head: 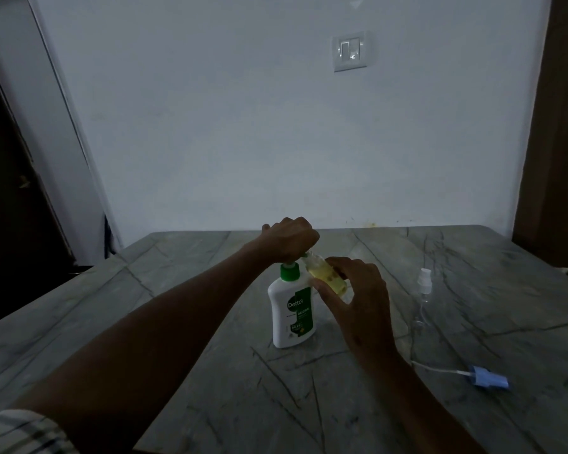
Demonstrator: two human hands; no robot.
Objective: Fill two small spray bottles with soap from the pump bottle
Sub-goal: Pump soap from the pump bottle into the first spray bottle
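Observation:
A white soap pump bottle (291,314) with a green collar and green label stands upright mid-table. My left hand (291,239) is closed over its pump head, hiding the head. My right hand (358,298) holds a small clear bottle (327,275) with yellowish liquid inside, tilted with its open neck up against the pump spout. A second small clear spray bottle (423,294) with a white spray top stands upright to the right. A blue spray cap (489,381) with a thin tube lies on the table at the near right.
The grey marble table (177,322) runs back to a pale wall with a switch plate (351,51). A dark door (10,178) stands at the left and a brown wooden panel (558,126) at the right.

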